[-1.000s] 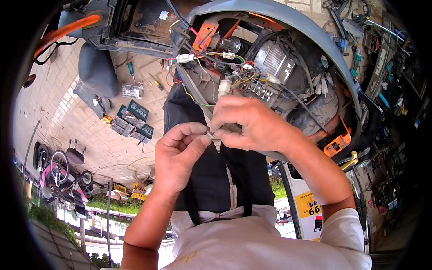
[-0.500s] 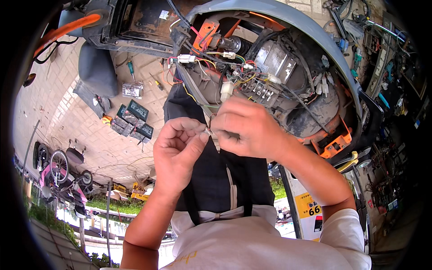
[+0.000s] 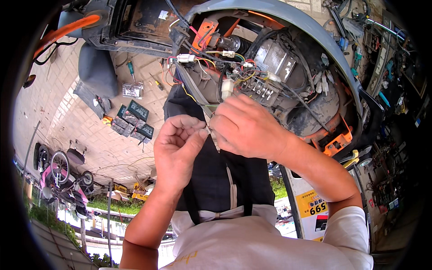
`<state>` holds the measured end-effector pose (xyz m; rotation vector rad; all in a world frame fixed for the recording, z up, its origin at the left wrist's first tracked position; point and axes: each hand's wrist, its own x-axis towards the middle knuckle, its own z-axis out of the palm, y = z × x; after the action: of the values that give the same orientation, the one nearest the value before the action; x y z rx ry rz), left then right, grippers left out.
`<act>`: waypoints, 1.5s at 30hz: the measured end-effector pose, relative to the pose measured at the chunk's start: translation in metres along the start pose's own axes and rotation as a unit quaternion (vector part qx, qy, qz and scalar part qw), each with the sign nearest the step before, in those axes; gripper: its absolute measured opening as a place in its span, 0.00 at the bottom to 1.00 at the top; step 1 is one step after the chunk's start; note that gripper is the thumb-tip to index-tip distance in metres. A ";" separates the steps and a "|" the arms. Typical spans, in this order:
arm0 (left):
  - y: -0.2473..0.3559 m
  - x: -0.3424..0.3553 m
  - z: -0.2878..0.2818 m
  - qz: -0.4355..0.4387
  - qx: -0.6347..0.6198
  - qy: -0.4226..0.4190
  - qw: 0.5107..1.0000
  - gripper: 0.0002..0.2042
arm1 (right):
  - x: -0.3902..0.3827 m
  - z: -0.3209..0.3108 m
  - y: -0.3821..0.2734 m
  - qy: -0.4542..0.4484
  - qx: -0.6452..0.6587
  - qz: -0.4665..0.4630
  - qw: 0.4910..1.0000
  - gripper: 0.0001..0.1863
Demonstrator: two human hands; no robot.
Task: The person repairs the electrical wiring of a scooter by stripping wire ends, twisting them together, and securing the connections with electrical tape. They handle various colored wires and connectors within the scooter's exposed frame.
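Note:
My left hand [image 3: 177,140] and my right hand [image 3: 245,126] meet above my dark trousers, each with its fingertips pinched closed. Between them is a tiny pale piece [image 3: 208,130] that looks like the end of a thin wire; the fingers cover most of it. Just beyond my right hand, a white plug connector [image 3: 227,88] hangs from the opened rear of a scooter. Coloured wires with white connectors [image 3: 186,58] run across the frame there. Beside them sit a finned silver box [image 3: 274,58] and a terminal block [image 3: 263,92] with metal screws.
A grey curved body panel [image 3: 315,38] arches round the scooter's opening, with an orange bracket [image 3: 337,140] low on its right. Several dark batteries [image 3: 137,110], a screwdriver [image 3: 131,69] and a seat [image 3: 96,69] are on the paving at left. Tools and parts crowd the right side.
My right hand has turned slightly, its knuckles rolling and its fingers closing in nearer the left fingertips. My right elbow has shifted a little outward. The left hand stays almost still.

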<state>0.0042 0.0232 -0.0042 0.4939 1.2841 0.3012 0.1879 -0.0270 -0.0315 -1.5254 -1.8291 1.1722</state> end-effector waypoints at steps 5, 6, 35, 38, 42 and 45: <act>0.001 0.004 -0.006 0.018 0.020 -0.014 1.000 0.12 | 0.004 -0.005 -0.006 -0.022 -0.022 0.014 0.999 0.15; 0.002 0.004 -0.005 0.020 0.029 -0.013 0.999 0.12 | 0.004 -0.005 -0.007 -0.023 -0.033 0.016 0.999 0.15; -0.019 -0.001 -0.036 -0.229 -0.251 -0.041 0.940 0.07 | -0.032 0.014 -0.048 0.169 0.182 0.319 0.915 0.09; -0.018 0.000 -0.035 -0.229 -0.247 -0.054 0.940 0.07 | -0.031 0.028 -0.052 0.174 0.229 0.334 0.898 0.10; -0.012 -0.001 -0.028 -0.206 -0.196 -0.047 0.958 0.07 | -0.021 0.024 -0.048 0.141 0.189 0.269 0.934 0.12; -0.011 -0.002 -0.028 -0.180 -0.144 -0.061 0.971 0.06 | -0.023 0.024 -0.043 0.119 0.194 0.247 0.942 0.10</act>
<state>-0.0236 0.0185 -0.0138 0.0276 1.1603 0.1451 0.1514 -0.0561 -0.0039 -1.8346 -1.0052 1.3915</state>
